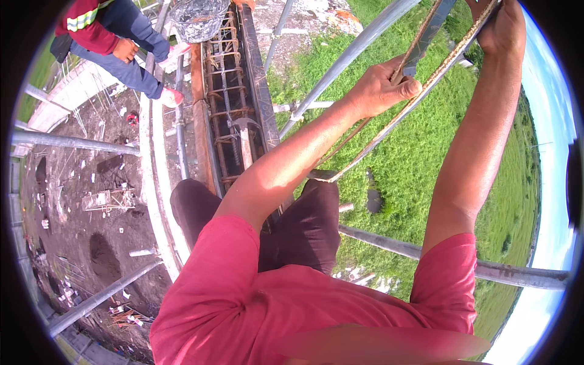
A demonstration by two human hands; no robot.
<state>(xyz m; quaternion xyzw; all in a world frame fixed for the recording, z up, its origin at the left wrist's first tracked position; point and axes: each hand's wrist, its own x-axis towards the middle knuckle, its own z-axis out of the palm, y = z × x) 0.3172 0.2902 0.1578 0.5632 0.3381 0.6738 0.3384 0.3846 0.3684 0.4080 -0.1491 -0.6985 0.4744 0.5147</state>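
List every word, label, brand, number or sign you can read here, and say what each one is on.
No readable text anywhere in this view.
Smeared bucket: no lettering can be made out.
Flat grey strip by the left hand: no legible marking.
Co-worker's sleeve: reflective stripes, no readable words.
Hammer: too small to tell any marking.

There are the wearer's two hands (384, 88) (504, 29), one hammer (245, 146) and one bucket (198, 23).
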